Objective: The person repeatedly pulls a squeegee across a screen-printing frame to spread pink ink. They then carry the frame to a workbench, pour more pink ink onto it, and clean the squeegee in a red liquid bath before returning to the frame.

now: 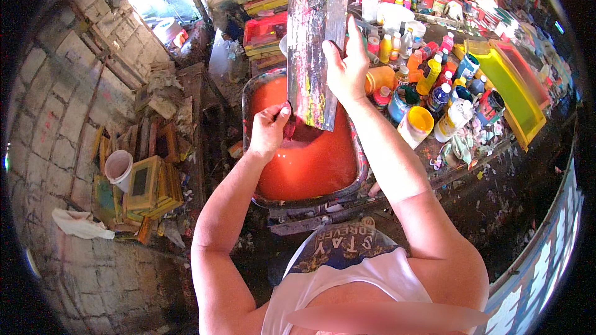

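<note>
A long flat board, streaked with red, yellow and black paint, stands tilted over a dark-rimmed tub. Orange-red liquid fills much of the tub. My right hand holds the board by its right side, thumb on the near face and some fingers hidden behind. By the board's lower left corner, my left hand is closed in a pinch. Something small and dark red shows at its fingertips; what it is I cannot make out. The board's top runs out of view.
Paint bottles and jars, among them an open yellow paint pot, crowd the table at right. A yellow screen frame lies beyond them. Stacked frames stand behind the tub. At left are a white bucket and wooden frames.
</note>
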A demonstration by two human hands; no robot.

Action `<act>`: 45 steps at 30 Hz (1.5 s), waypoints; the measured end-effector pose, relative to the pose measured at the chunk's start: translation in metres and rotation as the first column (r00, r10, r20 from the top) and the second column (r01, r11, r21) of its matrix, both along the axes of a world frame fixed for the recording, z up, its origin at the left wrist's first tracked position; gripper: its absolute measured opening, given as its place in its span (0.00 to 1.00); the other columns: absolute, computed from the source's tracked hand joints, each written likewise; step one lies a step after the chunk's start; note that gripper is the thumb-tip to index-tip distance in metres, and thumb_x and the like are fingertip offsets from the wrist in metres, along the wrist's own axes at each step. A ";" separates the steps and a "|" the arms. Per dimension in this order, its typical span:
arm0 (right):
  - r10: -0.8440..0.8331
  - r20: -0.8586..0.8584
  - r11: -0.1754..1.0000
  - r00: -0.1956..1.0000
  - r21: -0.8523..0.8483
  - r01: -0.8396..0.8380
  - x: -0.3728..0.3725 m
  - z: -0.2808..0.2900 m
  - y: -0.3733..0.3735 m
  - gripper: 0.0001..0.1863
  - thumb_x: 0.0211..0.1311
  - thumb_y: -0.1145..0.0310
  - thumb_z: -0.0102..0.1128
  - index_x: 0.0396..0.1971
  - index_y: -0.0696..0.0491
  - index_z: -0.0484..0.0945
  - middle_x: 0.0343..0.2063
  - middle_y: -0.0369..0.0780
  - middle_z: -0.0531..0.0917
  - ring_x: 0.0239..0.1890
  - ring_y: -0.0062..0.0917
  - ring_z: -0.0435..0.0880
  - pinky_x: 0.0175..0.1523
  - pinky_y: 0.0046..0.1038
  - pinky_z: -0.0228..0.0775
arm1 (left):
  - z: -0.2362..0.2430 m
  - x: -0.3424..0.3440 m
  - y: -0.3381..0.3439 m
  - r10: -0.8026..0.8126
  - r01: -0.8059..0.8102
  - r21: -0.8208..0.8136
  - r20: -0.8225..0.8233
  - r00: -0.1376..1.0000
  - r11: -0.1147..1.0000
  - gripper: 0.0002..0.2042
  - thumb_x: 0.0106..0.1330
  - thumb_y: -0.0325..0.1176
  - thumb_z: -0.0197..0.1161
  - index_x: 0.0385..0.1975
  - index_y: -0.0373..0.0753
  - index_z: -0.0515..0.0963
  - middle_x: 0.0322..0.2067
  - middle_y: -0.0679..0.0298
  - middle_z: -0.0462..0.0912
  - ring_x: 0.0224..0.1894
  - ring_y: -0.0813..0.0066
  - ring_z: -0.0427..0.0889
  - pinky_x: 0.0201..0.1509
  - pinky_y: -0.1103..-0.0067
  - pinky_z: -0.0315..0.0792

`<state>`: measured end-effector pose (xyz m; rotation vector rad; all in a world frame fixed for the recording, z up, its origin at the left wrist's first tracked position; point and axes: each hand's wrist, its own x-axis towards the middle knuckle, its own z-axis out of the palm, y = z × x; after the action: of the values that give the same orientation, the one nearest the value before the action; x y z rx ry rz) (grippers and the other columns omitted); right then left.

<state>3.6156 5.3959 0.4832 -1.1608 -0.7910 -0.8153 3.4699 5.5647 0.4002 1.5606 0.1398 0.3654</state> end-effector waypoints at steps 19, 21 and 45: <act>0.175 0.890 0.629 0.422 -0.431 0.648 0.005 0.035 -0.075 0.14 0.64 0.65 0.64 0.47 0.47 0.90 0.55 0.37 0.90 0.62 0.36 0.86 0.69 0.46 0.78 | 0.057 0.014 0.046 -0.066 0.206 -0.351 0.370 0.927 0.913 0.11 0.85 0.28 0.52 0.39 0.38 0.81 0.44 0.64 0.87 0.48 0.69 0.85 0.61 0.67 0.79; 0.205 0.886 0.624 0.416 -0.446 0.642 0.004 0.035 -0.070 0.14 0.63 0.65 0.64 0.47 0.47 0.89 0.55 0.37 0.90 0.62 0.37 0.86 0.69 0.46 0.78 | 0.065 0.028 0.040 -0.092 0.255 -0.460 0.347 0.933 0.850 0.11 0.85 0.29 0.55 0.37 0.39 0.82 0.39 0.69 0.86 0.43 0.75 0.83 0.51 0.73 0.78; 0.272 -0.305 0.914 0.913 -0.216 -0.345 -0.023 -0.055 -0.002 0.36 0.74 0.75 0.67 0.78 0.62 0.64 0.64 0.54 0.84 0.71 0.35 0.81 0.74 0.36 0.72 | 0.033 0.069 0.000 0.278 -0.177 -0.367 0.243 0.929 0.913 0.07 0.68 0.31 0.81 0.36 0.37 0.88 0.35 0.71 0.89 0.35 0.83 0.83 0.42 0.79 0.78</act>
<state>3.5923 5.3937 0.4286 -1.3075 -0.8466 -0.2801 3.5389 5.5649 0.4336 1.1348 0.1492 0.7162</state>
